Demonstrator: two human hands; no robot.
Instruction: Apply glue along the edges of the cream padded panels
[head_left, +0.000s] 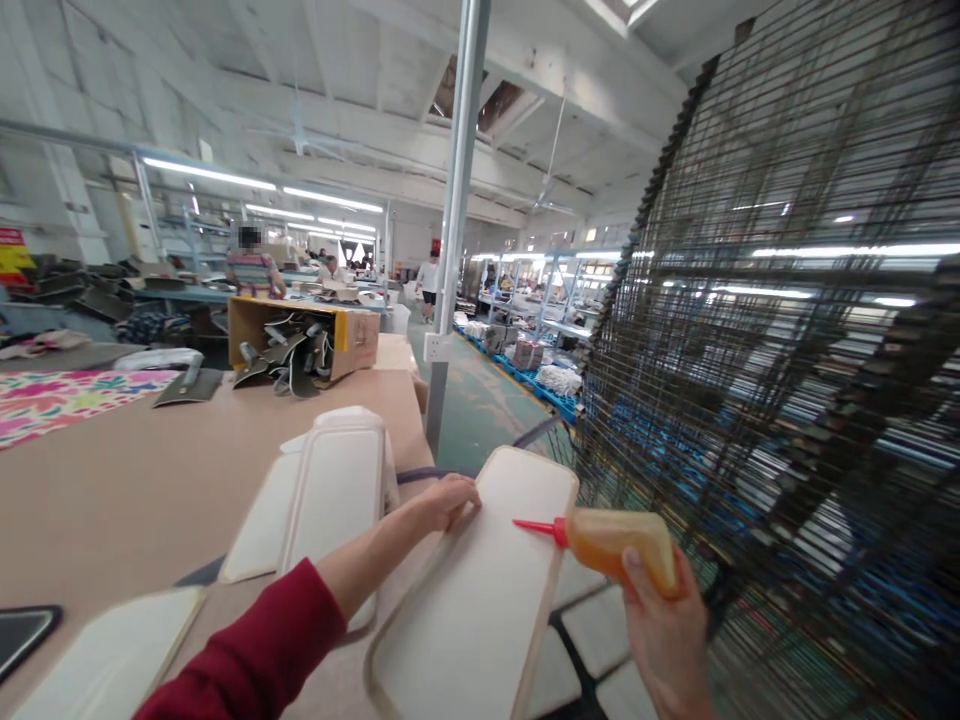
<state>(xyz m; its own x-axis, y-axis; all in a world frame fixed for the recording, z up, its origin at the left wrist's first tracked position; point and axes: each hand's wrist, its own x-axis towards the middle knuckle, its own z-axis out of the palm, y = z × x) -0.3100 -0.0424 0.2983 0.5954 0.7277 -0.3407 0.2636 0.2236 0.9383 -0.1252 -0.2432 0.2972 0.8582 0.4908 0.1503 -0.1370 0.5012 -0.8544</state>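
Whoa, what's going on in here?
Someone with a dark red sleeve is holding a bottle of amber liquid in their right hand. Its red nozzle points across a white panel; I can't tell if it touches. The left hand is at the panel's edge. More white panels lie on the brown table.

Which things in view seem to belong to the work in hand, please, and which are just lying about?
In hand:
- white panel, left hand at its edge
- bottle with a red nozzle, held in the right hand
- probably the similar panels on the table

Apparently just lying about:
- cardboard box of dark pieces
- flowered cloth
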